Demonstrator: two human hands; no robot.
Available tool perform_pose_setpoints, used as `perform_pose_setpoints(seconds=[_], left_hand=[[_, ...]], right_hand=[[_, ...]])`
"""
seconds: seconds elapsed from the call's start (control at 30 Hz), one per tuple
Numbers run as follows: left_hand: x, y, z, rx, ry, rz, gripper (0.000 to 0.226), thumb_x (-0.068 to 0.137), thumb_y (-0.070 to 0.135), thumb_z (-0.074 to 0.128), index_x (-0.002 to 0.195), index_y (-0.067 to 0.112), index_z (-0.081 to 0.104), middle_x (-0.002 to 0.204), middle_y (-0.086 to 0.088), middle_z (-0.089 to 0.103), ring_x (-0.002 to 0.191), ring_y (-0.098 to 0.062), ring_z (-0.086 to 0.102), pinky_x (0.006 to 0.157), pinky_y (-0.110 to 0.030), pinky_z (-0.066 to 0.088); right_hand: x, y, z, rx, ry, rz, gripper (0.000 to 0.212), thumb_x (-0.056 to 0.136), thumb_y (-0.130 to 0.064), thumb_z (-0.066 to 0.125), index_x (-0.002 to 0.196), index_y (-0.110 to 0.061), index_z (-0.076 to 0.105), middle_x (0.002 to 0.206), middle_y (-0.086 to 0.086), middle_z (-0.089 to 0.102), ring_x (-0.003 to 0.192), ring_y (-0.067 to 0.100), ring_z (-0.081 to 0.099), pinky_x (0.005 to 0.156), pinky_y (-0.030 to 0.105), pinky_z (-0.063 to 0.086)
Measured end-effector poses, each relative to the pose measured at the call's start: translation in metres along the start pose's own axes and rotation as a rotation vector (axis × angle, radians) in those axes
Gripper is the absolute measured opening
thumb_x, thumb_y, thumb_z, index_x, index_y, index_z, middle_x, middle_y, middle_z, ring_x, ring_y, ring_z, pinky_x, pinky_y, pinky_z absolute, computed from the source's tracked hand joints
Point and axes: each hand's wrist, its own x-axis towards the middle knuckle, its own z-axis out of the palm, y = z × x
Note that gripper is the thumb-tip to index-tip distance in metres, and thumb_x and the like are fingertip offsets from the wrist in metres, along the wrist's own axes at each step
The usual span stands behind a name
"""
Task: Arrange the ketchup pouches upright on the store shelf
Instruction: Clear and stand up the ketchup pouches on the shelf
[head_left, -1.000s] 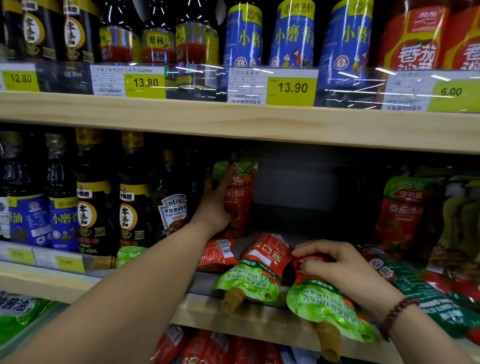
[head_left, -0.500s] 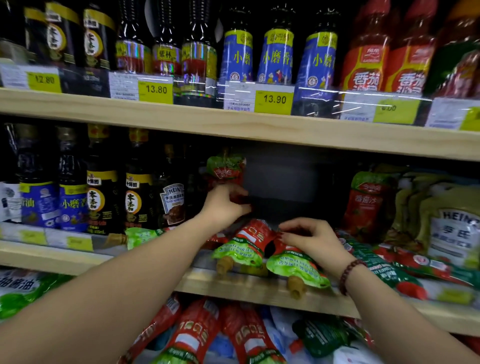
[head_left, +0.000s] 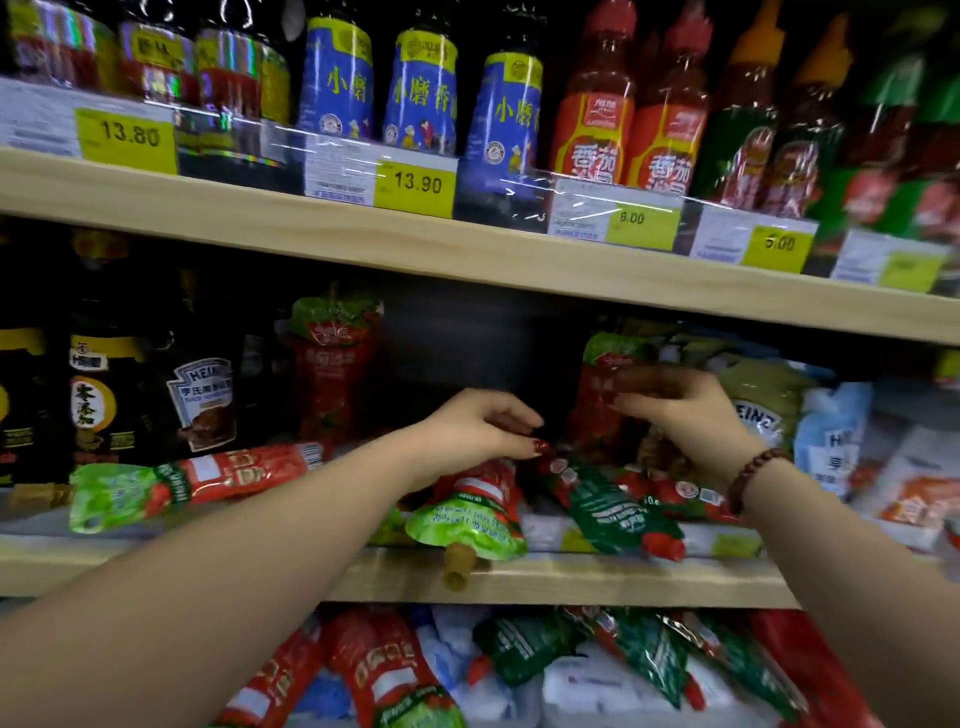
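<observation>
A red ketchup pouch with a green end (head_left: 467, 512) lies flat on the middle shelf (head_left: 597, 579), its spout hanging over the front edge. My left hand (head_left: 480, 428) sits on that pouch's far end, fingers curled down onto it. A second flat pouch (head_left: 197, 480) lies to the left, and a dark green one (head_left: 615, 512) to the right. Two pouches stand upright at the back, one on the left (head_left: 330, 374) and one on the right (head_left: 597, 395). My right hand (head_left: 685, 410) is blurred in front of the right one, fingers curled; whether it holds anything is unclear.
Dark sauce bottles (head_left: 200, 400) stand left of the pouches. Pale Heinz pouches (head_left: 769, 410) crowd the right end. The upper shelf (head_left: 467, 244) carries bottles and price tags. Several loose pouches (head_left: 395, 675) lie on the shelf below.
My left hand let go of the upright left pouch and came down onto a flat one. My right hand left the flat pouch and rose toward the upright right pouch.
</observation>
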Motion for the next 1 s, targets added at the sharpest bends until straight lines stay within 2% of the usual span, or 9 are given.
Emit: perform_pose_setpoints(seconds=[0.1,0.2,0.27,0.33,0.43,0.53,0.6,0.73,1.0], left_hand=[[0.000,-0.005,0.011,0.005,-0.037,-0.037,0.030,0.074,0.002,0.074,0.102,0.009,0.067,0.097,-0.005,0.068,0.090,-0.013,0.063,0.080,-0.017,0.051],[0.001,-0.013,0.016,0.071,-0.060,-0.070,0.031,0.070,0.005,0.076,0.098,0.017,0.068,0.094,0.005,0.067,0.089,-0.009,0.063,0.065,-0.013,0.052],[0.002,-0.017,0.018,0.083,-0.052,-0.101,0.034,0.068,0.002,0.077,0.096,0.020,0.069,0.097,0.005,0.068,0.093,-0.010,0.064,0.077,-0.020,0.055],[0.002,-0.020,0.018,0.107,-0.072,-0.127,0.037,0.066,0.000,0.076,0.095,0.022,0.070,0.099,0.007,0.069,0.093,-0.007,0.064,0.082,-0.020,0.053],[0.000,-0.023,0.018,0.184,-0.115,-0.140,0.039,0.065,0.002,0.076,0.094,0.027,0.070,0.094,0.016,0.068,0.083,0.006,0.062,0.065,-0.003,0.046],[0.000,-0.025,0.017,0.185,-0.106,-0.145,0.037,0.065,0.003,0.077,0.091,0.028,0.071,0.090,0.017,0.068,0.077,0.012,0.061,0.059,0.000,0.042],[-0.002,-0.025,0.018,0.175,-0.096,-0.148,0.036,0.065,0.004,0.077,0.092,0.027,0.072,0.091,0.016,0.068,0.078,0.013,0.060,0.059,0.000,0.042],[-0.003,-0.025,0.017,0.177,-0.098,-0.146,0.035,0.065,0.006,0.078,0.091,0.028,0.072,0.088,0.017,0.068,0.078,0.011,0.061,0.058,0.000,0.042],[-0.003,-0.029,0.017,0.186,-0.096,-0.135,0.034,0.065,0.008,0.079,0.087,0.033,0.070,0.091,0.016,0.069,0.084,0.007,0.062,0.063,0.000,0.043]], right_hand=[[0.005,0.019,-0.016,-0.016,0.061,0.068,0.034,0.075,-0.007,0.073,0.108,-0.012,0.064,0.099,0.002,0.067,0.086,0.007,0.064,0.067,0.015,0.048],[0.010,0.037,-0.021,-0.021,0.095,0.102,0.041,0.074,-0.011,0.075,0.113,-0.014,0.061,0.104,0.000,0.065,0.094,0.011,0.062,0.074,0.020,0.048],[0.014,0.046,-0.019,-0.040,0.122,0.091,0.039,0.072,-0.014,0.077,0.107,-0.018,0.060,0.099,-0.004,0.064,0.088,0.006,0.061,0.072,0.020,0.047],[0.020,0.052,-0.017,-0.065,0.151,0.065,0.032,0.072,-0.015,0.077,0.096,-0.026,0.059,0.090,-0.013,0.061,0.080,-0.004,0.055,0.063,0.011,0.043],[0.034,0.053,-0.011,-0.086,0.162,0.043,0.039,0.072,-0.014,0.077,0.103,-0.026,0.056,0.092,-0.016,0.057,0.077,-0.005,0.052,0.052,0.002,0.040],[0.049,0.052,-0.003,-0.132,0.173,-0.014,0.059,0.072,-0.010,0.077,0.125,-0.017,0.050,0.112,-0.005,0.055,0.092,0.001,0.050,0.071,0.004,0.042],[0.060,0.050,0.002,-0.145,0.205,-0.031,0.065,0.071,-0.011,0.078,0.128,-0.014,0.048,0.125,0.002,0.055,0.103,0.006,0.049,0.086,0.015,0.040],[0.083,0.052,0.009,-0.200,0.225,-0.038,0.071,0.068,-0.019,0.082,0.129,-0.011,0.047,0.131,0.008,0.053,0.118,0.021,0.050,0.091,0.024,0.039],[0.095,0.061,0.009,-0.428,0.253,-0.043,0.069,0.068,-0.036,0.080,0.126,-0.015,0.050,0.131,0.010,0.051,0.123,0.027,0.045,0.102,0.035,0.039]])
